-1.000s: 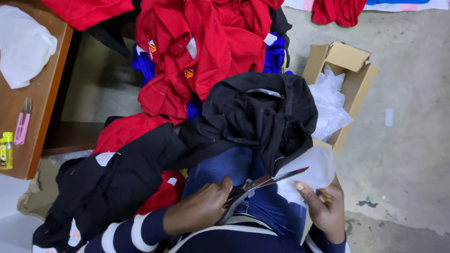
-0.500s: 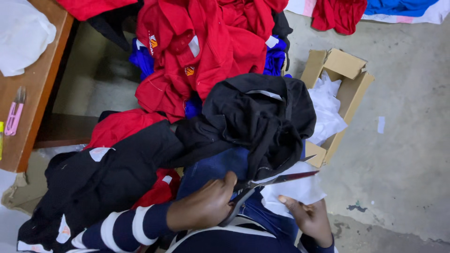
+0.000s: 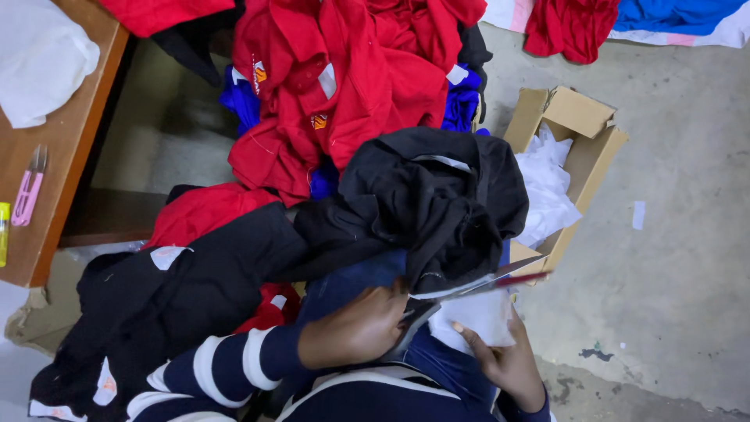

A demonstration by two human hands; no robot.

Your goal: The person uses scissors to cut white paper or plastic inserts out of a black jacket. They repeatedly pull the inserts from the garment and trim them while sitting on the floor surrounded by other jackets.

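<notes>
My left hand [image 3: 358, 328], in a navy sleeve with white stripes, grips the handles of large scissors [image 3: 476, 286] whose blades point right, slightly parted. My right hand [image 3: 504, 358] holds a thin white sheet [image 3: 480, 312] from below, under the blades. Both hands work over a blue garment [image 3: 351, 281] on my lap. A black garment [image 3: 430, 195] is bunched just above the scissors.
A pile of red shirts [image 3: 344, 86] and black garments [image 3: 172, 289] lies ahead. An open cardboard box [image 3: 574, 117] with white scraps stands at right on the concrete floor. At left is a wooden table [image 3: 66, 148] holding white cloth and pink snips [image 3: 30, 191].
The scissors have tilted a little and moved further over the white sheet. My right hand has shifted lower and left under the sheet.
</notes>
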